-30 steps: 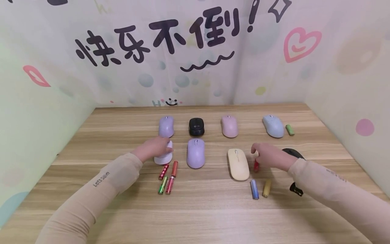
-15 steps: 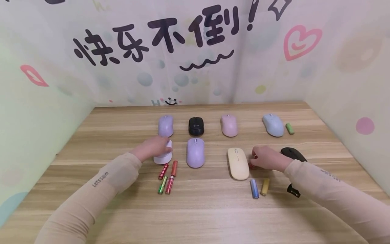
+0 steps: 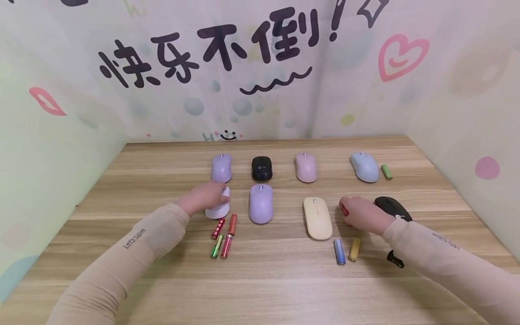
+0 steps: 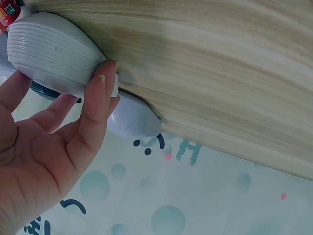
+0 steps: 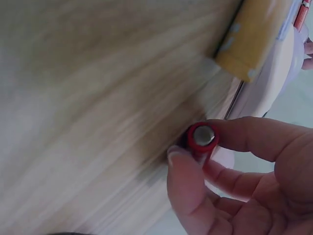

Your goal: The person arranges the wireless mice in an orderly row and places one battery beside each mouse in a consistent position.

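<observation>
My left hand (image 3: pixel 206 197) grips a white computer mouse (image 3: pixel 218 211) from above, left of a lilac mouse (image 3: pixel 261 204). In the left wrist view, thumb and fingers lie along the ribbed sides of that mouse. At the right, my right hand (image 3: pixel 359 214) pinches a red battery (image 5: pixel 203 137) between thumb and fingers, its metal end facing the right wrist camera. This hand is between a cream mouse (image 3: pixel 318 218) and a black mouse (image 3: pixel 391 206), partly hidden by the sleeve. A blue battery (image 3: pixel 339 252) and a yellow battery (image 3: pixel 355 249) lie just in front.
Several red and green batteries (image 3: pixel 217 246) lie before the left hand. Along the back stand a purple mouse (image 3: pixel 221 168), a small black mouse (image 3: pixel 262 169), a pink mouse (image 3: pixel 306 168) and a light blue mouse (image 3: pixel 364 167) beside a green battery (image 3: pixel 387 172). A black cover (image 3: pixel 395 259) lies under the right forearm.
My right hand has closed its fingers on the red battery, moved briefly left toward the cream mouse, then back right. My left hand has stayed on the white mouse.
</observation>
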The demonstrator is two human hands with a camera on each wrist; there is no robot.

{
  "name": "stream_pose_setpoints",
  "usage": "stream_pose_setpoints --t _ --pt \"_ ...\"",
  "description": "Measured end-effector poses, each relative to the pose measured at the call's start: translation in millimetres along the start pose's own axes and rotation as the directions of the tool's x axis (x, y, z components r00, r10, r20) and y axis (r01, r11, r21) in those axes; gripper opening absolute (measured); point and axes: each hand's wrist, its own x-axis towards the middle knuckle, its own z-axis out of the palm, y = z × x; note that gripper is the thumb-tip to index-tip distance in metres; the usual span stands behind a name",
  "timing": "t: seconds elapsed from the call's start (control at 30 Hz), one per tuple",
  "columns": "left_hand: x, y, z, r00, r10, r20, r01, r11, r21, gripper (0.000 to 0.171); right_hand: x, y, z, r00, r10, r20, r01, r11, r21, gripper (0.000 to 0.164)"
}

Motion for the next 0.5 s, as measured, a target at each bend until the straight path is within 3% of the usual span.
stream_pose_setpoints --t 0.5 --pt "-2.3 1.6 -2.3 1.000 -0.010 0.014 0.010 1.000 -0.005 0.045 2.6 0.3 -2.9 1.000 0.000 0.015 0.000 1.000 0.031 0.020"
